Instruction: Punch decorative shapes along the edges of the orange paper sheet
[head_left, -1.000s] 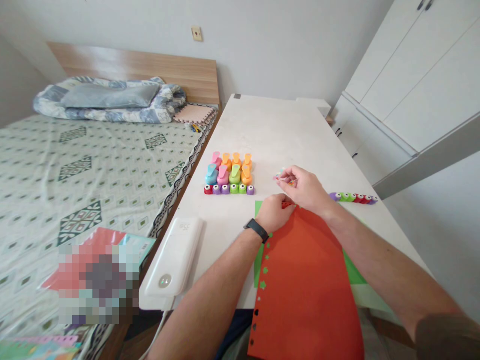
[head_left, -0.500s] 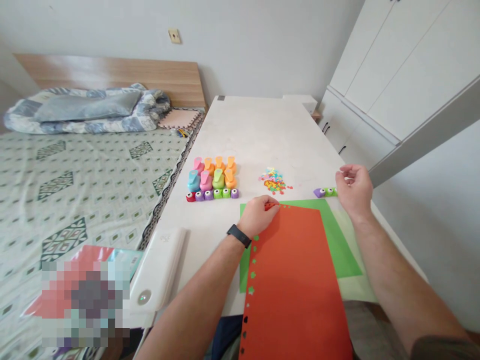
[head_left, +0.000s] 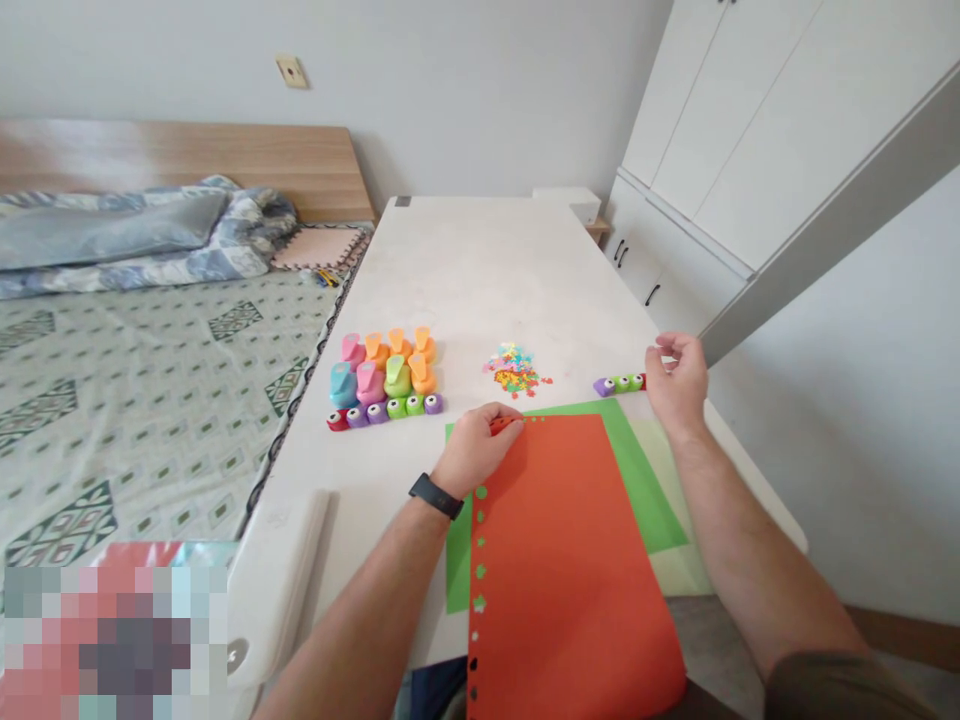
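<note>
An orange-red sheet of paper [head_left: 562, 540], with small shapes punched along its left edge and part of its top edge, is pinched near its top left corner by my left hand [head_left: 480, 445]. Its lower end bends down past the table's front edge. Under it lies a green sheet [head_left: 649, 500], and a pale sheet [head_left: 686, 570] shows beneath that. My right hand [head_left: 679, 385] is beside a short row of small craft punches [head_left: 622, 384] at the table's right. Its fingers are loosely bent and apart, with nothing visible in them; a red punch shows by the thumb.
Larger craft punches [head_left: 382, 365] stand in two rows at left, with a row of small punches [head_left: 386, 408] before them. Colourful paper cut-outs [head_left: 516, 370] form a pile mid-table. A white device [head_left: 281, 590] lies at the left edge, beside the bed [head_left: 180, 390].
The view has turned slightly right, so things appear further left. More of the small punch row shows beside my right hand, including a red one. My left hand still pinches the orange-red sheet.
</note>
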